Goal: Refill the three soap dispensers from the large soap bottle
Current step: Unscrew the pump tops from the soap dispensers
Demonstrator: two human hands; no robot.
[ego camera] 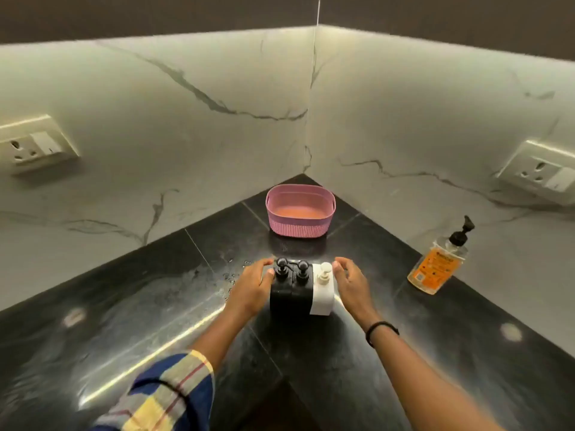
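The left hand (253, 286) and right hand (348, 279) are flanking the 3 soap dispensers (300, 287) mid-table, fingers apart and cupping the outer sides. Squeezing evenly should be keeping the row together. The large soap bottle (437, 262) is waiting by the right wall, pump on.

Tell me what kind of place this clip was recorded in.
Probably a home kitchen or bathroom counter corner: a polished black stone countertop, marble-look wall panels with a power socket, and soap dispensers beside a pink basket.

Dim wide-angle view, bowed edges, soft blur, glare streaks on the black countertop (155, 306).
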